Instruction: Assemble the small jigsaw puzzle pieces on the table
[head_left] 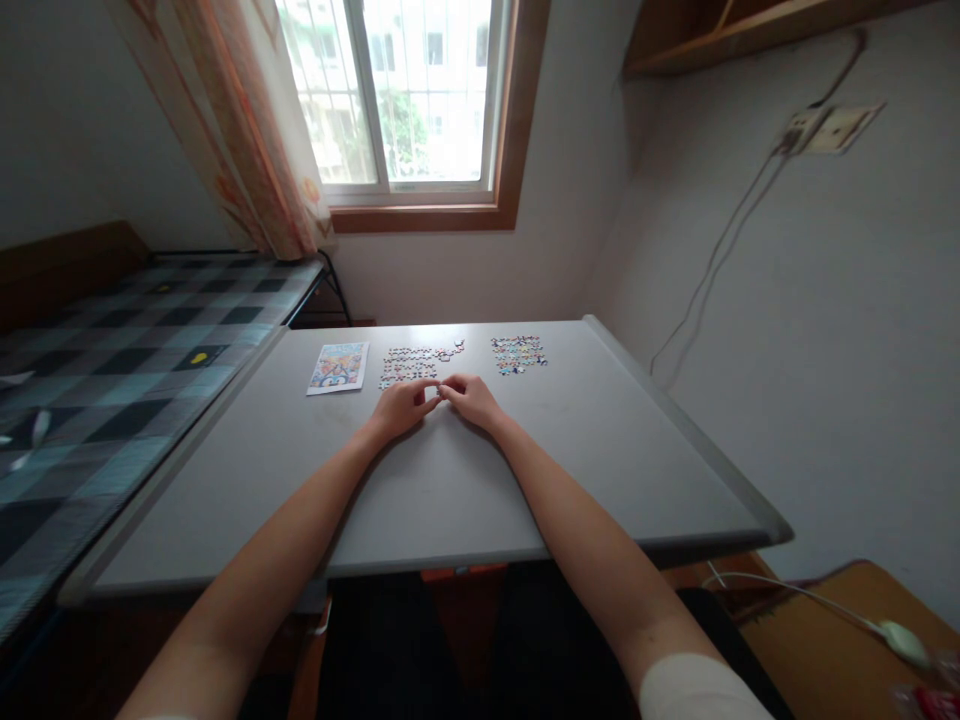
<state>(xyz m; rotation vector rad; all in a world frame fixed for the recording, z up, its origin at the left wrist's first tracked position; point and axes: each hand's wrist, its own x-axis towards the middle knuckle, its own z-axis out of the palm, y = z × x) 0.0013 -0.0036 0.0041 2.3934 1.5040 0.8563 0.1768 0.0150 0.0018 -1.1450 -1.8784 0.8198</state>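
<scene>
My left hand [405,406] and my right hand [469,398] meet over the middle of the table, fingertips nearly touching. Both are closed in a pinch around a tiny piece, apparently a jigsaw piece [439,391], mostly hidden by the fingers. Just beyond my left hand lies a partly joined jigsaw section [409,366], its near edge covered by that hand. A few separate pieces [445,356] trail off to its right. Farther right, several loose jigsaw pieces [519,354] are laid out in rows. To the left rests a colourful picture sheet [339,368].
The grey-white table [600,460] reaches toward a wall with a window [390,100]. A bed with a checked cover [150,350] stands along the left. At right, a cable [712,250] hangs from a wall socket [832,128], under a wooden shelf [720,45].
</scene>
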